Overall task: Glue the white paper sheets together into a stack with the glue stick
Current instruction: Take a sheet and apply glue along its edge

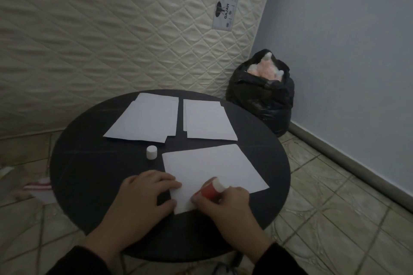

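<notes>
White paper sheets point(210, 169) on a black round surface point(93, 176); red-and-white glue stick point(211, 188), white cap point(151, 152), cream diamond-quilted mattress point(111, 29), black bag point(261, 94)

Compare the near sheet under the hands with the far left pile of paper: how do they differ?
The near sheet looks like a single sheet; the far left pile shows several offset edges. The near sheet is pinned by the left hand, with the right hand holding the glue stick on it; the far left pile lies untouched. Both are white and lie flat on the round table.
</notes>
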